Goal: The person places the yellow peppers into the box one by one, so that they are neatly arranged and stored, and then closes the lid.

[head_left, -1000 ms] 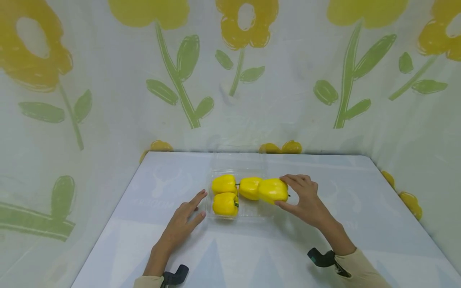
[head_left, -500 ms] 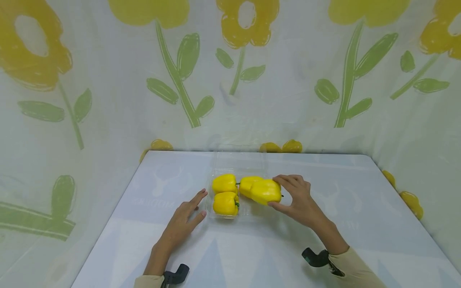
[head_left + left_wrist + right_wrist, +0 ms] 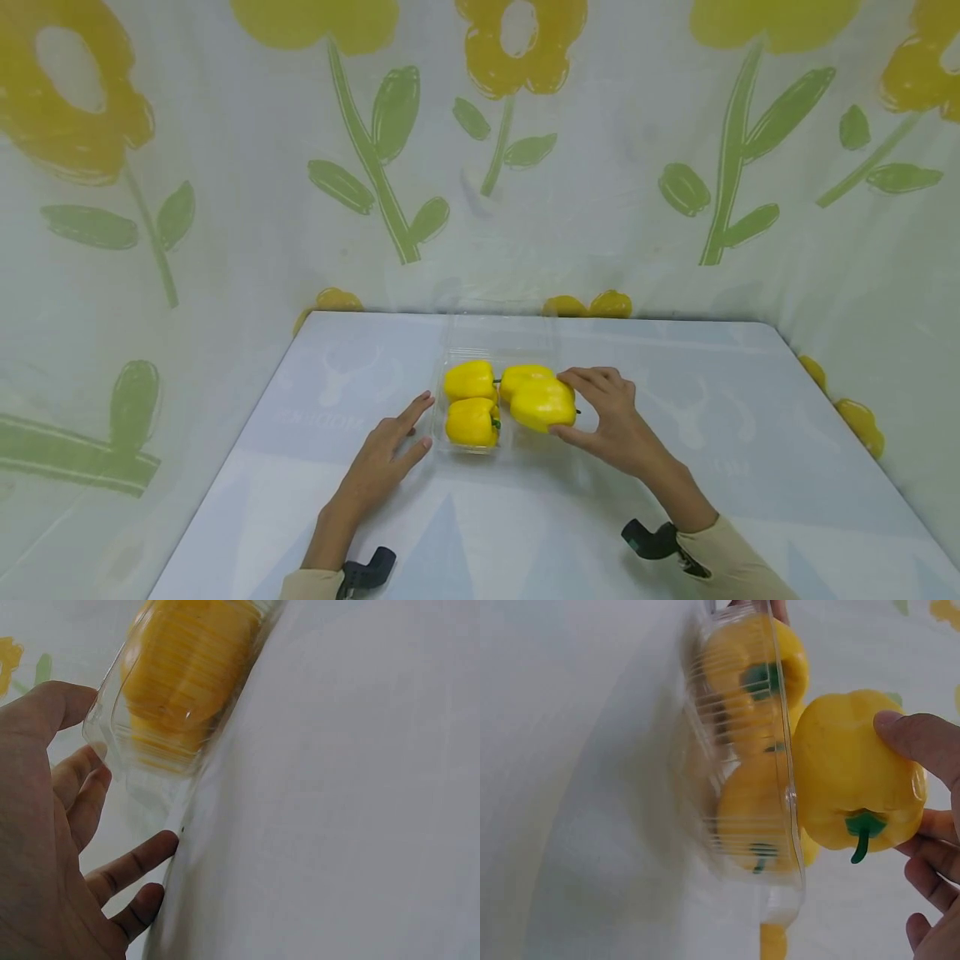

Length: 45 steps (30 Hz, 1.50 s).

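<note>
While the R hand [image 3: 615,425] pinches a glossy yellow bell pepper [image 3: 542,406] above the near-right corner of a clear plastic box [image 3: 112,724], the L hand [image 3: 382,458], fingers loose, sits at its left wall. Prob. adding no. 4 beside three yellow peppers inside [image 3: 470,423]; next calls for lowering, letting go.

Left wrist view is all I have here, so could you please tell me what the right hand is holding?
Observer: The right hand is holding a yellow bell pepper between its thumb and fingers.
Operator: Thank you; I only see yellow through the wall of the clear container, so how many peppers sit inside, please?
Observer: The head view shows three: a near-left pepper, a far-left pepper and a far-right pepper that is partly hidden by the held one.
</note>
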Each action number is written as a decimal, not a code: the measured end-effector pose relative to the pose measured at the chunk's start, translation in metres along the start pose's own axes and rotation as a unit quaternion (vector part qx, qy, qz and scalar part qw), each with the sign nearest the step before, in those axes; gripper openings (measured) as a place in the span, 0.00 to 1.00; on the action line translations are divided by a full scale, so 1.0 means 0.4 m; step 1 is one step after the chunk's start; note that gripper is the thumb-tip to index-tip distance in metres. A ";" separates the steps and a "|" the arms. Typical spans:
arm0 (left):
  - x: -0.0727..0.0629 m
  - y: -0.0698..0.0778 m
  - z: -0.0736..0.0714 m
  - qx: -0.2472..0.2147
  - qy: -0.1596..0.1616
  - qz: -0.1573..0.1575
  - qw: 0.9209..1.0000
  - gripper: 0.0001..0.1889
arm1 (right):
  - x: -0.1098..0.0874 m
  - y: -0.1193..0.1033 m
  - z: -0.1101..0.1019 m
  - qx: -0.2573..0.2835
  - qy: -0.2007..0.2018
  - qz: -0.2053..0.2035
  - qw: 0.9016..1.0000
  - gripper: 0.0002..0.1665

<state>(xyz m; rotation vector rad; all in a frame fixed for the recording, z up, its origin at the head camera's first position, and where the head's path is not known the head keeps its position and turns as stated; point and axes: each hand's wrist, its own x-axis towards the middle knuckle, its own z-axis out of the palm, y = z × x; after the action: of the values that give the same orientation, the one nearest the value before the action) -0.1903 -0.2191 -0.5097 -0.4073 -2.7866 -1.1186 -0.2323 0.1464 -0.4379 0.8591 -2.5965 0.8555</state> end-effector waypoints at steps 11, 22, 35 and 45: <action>0.003 -0.006 0.008 0.000 -0.004 -0.002 1.000 0.32 | -0.007 -0.008 0.022 -0.001 -0.009 0.003 1.000 0.44; 0.003 -0.008 0.010 0.004 -0.004 0.000 1.000 0.32 | -0.006 -0.009 0.034 0.005 -0.015 -0.007 1.000 0.43; 0.001 -0.008 0.011 0.004 -0.005 -0.003 1.000 0.32 | -0.007 -0.009 0.032 0.009 -0.041 0.000 0.999 0.45; 0.001 -0.007 0.004 0.007 -0.003 -0.002 1.000 0.32 | -0.009 -0.005 0.029 0.017 -0.055 0.006 0.998 0.46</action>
<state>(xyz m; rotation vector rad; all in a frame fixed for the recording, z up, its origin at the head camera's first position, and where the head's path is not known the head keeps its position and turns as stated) -0.1914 -0.2198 -0.5125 -0.4043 -2.8005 -1.1009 -0.2290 0.1397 -0.4475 0.9247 -2.6923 0.8808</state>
